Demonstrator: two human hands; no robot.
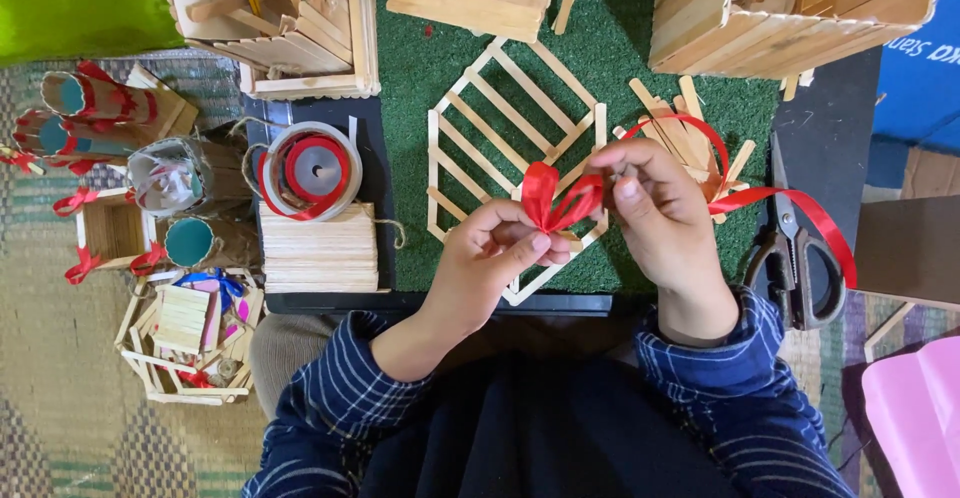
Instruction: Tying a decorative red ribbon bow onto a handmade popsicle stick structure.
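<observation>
Pinching a red ribbon (556, 201) between them, the left hand (497, 253) and right hand (655, 203) hold its loops above a stick frame (500, 108) on green turf (420, 78). Ribbon tail trails right over scissors (797, 253); a ribbon spool (312, 170) sits left.

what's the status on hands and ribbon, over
Left hand and right hand both pinching red ribbon into a loop. Over stick frame. Scissors off right, nothing blocking.

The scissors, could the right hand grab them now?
Probably not yet. The scissors lie bare just beside the right hand, with nothing between, but its fingers are pinching the red ribbon with the left hand.
</observation>
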